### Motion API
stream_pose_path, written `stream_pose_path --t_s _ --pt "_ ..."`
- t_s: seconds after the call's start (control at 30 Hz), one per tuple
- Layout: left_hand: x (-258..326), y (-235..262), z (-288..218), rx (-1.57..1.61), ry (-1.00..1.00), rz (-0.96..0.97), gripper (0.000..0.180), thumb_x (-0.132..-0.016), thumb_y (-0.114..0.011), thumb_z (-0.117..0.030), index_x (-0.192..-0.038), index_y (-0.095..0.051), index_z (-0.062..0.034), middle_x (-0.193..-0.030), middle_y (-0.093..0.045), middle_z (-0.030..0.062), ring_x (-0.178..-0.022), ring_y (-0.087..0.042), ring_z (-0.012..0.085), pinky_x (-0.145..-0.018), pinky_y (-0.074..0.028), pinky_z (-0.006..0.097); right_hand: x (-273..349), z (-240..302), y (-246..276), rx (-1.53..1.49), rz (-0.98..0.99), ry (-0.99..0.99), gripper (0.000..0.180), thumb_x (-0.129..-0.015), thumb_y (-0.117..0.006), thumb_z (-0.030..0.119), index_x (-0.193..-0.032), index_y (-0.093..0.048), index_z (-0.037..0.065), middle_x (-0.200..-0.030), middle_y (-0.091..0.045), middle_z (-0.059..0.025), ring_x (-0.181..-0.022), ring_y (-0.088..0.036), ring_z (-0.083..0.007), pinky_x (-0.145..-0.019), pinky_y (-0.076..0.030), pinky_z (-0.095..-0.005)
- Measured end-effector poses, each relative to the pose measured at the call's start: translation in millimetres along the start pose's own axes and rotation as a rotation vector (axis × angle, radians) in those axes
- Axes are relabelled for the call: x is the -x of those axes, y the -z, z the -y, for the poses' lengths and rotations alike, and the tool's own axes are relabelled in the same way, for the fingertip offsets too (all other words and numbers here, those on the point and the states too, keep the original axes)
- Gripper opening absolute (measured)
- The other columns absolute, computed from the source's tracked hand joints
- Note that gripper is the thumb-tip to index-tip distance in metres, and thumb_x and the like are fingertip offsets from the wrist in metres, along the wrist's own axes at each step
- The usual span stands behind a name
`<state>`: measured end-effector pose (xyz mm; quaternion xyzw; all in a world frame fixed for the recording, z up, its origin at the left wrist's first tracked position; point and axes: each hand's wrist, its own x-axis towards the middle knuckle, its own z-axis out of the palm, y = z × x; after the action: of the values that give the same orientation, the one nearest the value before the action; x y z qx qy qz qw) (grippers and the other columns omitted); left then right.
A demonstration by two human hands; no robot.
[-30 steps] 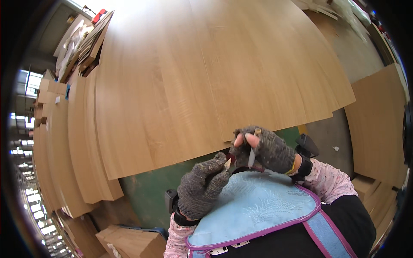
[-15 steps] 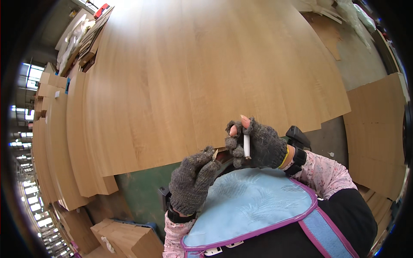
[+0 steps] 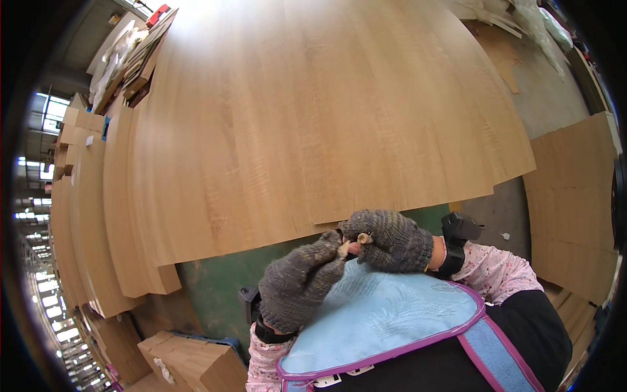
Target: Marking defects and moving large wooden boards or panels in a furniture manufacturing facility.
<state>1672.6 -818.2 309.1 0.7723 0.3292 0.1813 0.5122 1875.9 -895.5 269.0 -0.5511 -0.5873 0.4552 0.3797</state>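
My left hand (image 3: 297, 281), in a grey knitted fingerless glove, is closed, its fingertips drawn together against my other hand. My right hand (image 3: 395, 243), gloved alike, is curled into a fist just right of it. A small round pale end (image 3: 364, 238) pokes out of that fist; it looks like the tip of the slim white stick seen there earlier, whose length is now hidden. Whatever lies between the meeting fingertips cannot be made out. Both hands are just off the near edge of a large wood-grain board (image 3: 313, 117), above my light blue apron (image 3: 379, 307).
Stacked wood-grain panels (image 3: 121, 209) stand along the left. A brown box-like stack (image 3: 196, 359) sits at the lower left. Another brown panel stack (image 3: 571, 202) stands at the right. Green surface (image 3: 215, 294) shows below the board. Clear plastic wrap (image 3: 539, 32) lies at the far right.
My right hand has come down and toward me, turning its knuckles up, and now meets my left. The left has shifted slightly right. The white stick's length has gone from sight.
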Motion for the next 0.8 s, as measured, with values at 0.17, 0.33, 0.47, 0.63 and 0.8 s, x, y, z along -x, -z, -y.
stream_pose_path --t_s 0.17,0.33,0.47,0.63,0.8 --pt "0.9 5.4 -10.9 -0.197 -0.068 0.093 0.026 -0.08 -0.074 -0.025 -0.098 -0.068 -0.0074 -0.094 -0.069 0.0125 -0.081 -0.069 0.0278 -0.068 -0.054 0.034 4.8 -14.6 -7.5 0.136 -0.096 0.268 0.042 -0.079 -0.072 0.024 -0.113 -0.058 0.004 -0.102 -0.061 -0.0156 -0.093 -0.061 -0.0327 -0.08 -0.05 -0.041" --pt "4.3 3.9 -9.2 -0.221 -0.086 0.091 0.027 -0.08 -0.074 -0.026 -0.099 -0.068 -0.0074 -0.095 -0.069 0.0132 -0.081 -0.068 0.0288 -0.069 -0.054 0.034 8.3 -21.3 -11.8 0.212 -0.082 0.279 0.046 -0.078 -0.072 0.023 -0.117 -0.056 0.004 -0.102 -0.06 -0.016 -0.094 -0.061 -0.0337 -0.083 -0.049 -0.0417" --pt "7.4 2.0 -11.6 -0.203 -0.08 0.099 0.027 -0.08 -0.073 -0.026 -0.099 -0.068 -0.0072 -0.095 -0.069 0.0134 -0.081 -0.068 0.0292 -0.069 -0.054 0.034 9.7 -17.3 -12.6 0.269 -0.051 0.263 0.047 -0.075 -0.074 0.023 -0.116 -0.058 0.007 -0.103 -0.061 -0.0137 -0.095 -0.062 -0.0332 -0.083 -0.05 -0.0415" --pt "11.5 1.8 -12.1 -0.219 -0.036 0.135 0.026 -0.077 -0.077 -0.02 -0.097 -0.069 -0.005 -0.093 -0.07 0.0146 -0.082 -0.07 0.0259 -0.07 -0.054 0.032 11.7 -10.2 -13.0 0.298 -0.016 0.263 0.044 -0.079 -0.069 0.021 -0.117 -0.057 0.004 -0.102 -0.061 -0.0166 -0.095 -0.061 -0.0343 -0.084 -0.049 -0.0417" --pt "11.3 4.0 -19.0 -0.205 0.028 0.178 0.026 -0.079 -0.075 -0.022 -0.098 -0.069 -0.0047 -0.093 -0.07 0.0141 -0.082 -0.07 0.0255 -0.069 -0.054 0.031 13.9 -15.9 -14.6 0.302 0.023 0.259 0.043 -0.08 -0.068 0.022 -0.118 -0.058 0.004 -0.103 -0.062 -0.0169 -0.095 -0.062 -0.0331 -0.084 -0.05 -0.0408"
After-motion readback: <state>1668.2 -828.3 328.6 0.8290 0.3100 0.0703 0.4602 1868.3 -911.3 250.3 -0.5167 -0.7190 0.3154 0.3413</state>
